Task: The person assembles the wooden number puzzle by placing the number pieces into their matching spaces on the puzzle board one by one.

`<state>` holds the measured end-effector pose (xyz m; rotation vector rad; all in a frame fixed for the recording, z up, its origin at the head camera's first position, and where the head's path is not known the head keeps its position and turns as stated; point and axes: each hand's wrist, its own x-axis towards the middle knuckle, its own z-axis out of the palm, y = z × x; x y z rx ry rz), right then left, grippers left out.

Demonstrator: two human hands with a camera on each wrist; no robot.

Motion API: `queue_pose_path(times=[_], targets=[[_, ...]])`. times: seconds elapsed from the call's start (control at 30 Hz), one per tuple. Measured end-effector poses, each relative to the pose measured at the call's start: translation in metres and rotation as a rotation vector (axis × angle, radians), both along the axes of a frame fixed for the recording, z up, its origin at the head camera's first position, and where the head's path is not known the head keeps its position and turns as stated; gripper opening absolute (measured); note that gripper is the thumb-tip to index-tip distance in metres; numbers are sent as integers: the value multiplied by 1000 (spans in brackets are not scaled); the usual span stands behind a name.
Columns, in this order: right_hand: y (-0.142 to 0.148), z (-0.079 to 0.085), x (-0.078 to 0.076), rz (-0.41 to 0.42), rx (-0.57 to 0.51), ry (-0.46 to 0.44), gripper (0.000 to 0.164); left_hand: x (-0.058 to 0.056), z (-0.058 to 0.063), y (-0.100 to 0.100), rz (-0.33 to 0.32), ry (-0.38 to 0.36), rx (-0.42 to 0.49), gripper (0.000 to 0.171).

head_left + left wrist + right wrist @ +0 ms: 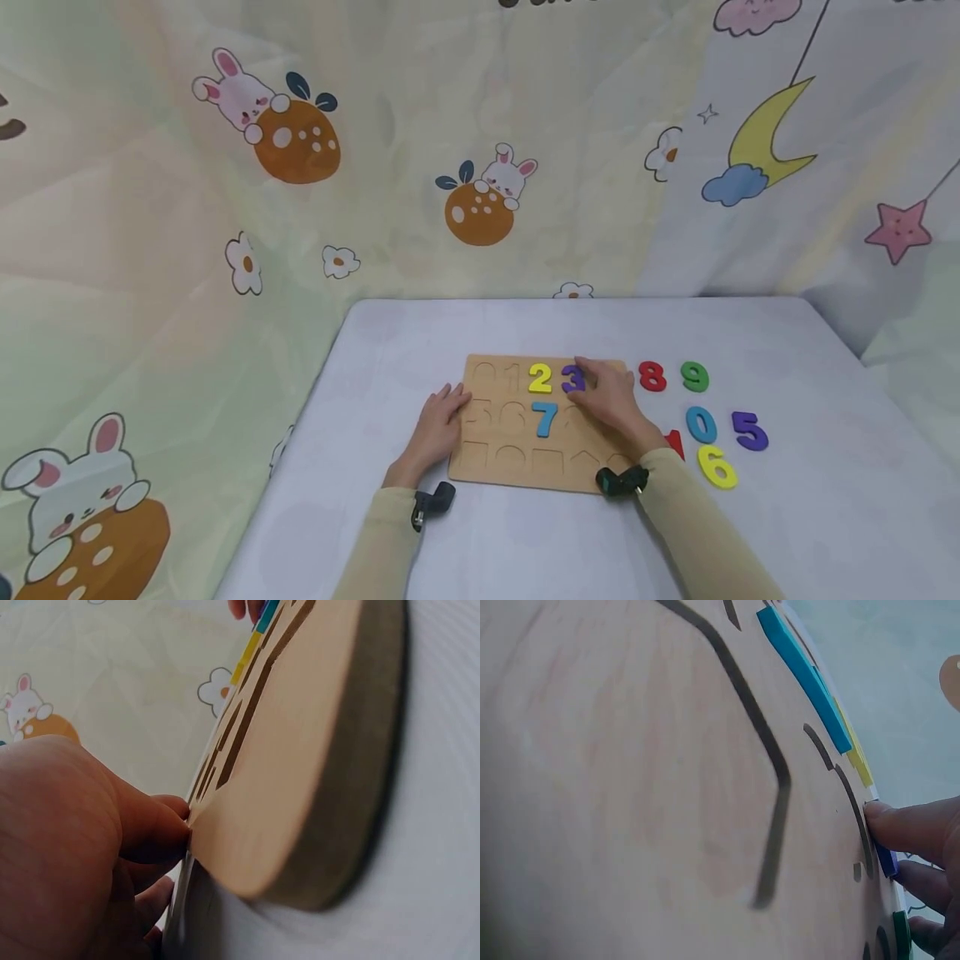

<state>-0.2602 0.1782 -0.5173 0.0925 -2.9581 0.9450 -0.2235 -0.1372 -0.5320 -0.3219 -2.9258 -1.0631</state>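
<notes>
A wooden number puzzle board point(487, 427) with cut-out recesses lies flat on the table. My left hand point(437, 427) rests against its left edge, and in the left wrist view the thumb point(154, 825) touches that edge. My right hand point(611, 396) pinches the purple number 3 point(573, 378) at the board's top row; the right wrist view has thumb and finger on either side of this purple piece point(886, 859). Beside the 3 sits a yellow number 2 point(540, 378), with a blue number 7 point(544, 419) below. A green piece point(902, 934) shows under the right fingers.
Right of the board lie a red 8 point(652, 376), green 9 point(694, 377), blue 0 point(701, 425), purple 5 point(750, 431) and yellow 6 point(717, 467). A red 1 point(675, 443) is partly behind the right wrist. A patterned cloth point(405, 167) hangs behind the white table point(337, 375).
</notes>
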Motion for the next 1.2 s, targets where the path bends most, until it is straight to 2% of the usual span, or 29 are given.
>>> queue_pose_path(times=[0.2, 0.37, 0.53, 0.93, 1.2], targets=[[1, 1, 1, 6, -12, 12, 72, 0, 1, 0, -2, 10, 0, 41], [8, 2, 6, -15, -134, -8, 70, 0, 1, -2, 5, 3, 24, 40], [22, 4, 10, -40, -213, 33, 63, 0, 1, -4, -2, -14, 48, 43], [48, 9, 29, -143, -211, 48, 56, -2, -1, -4, -21, 1, 32, 49], [60, 16, 50, -219, -246, 33, 57, -4, -2, -4, -23, 5, 9, 45]])
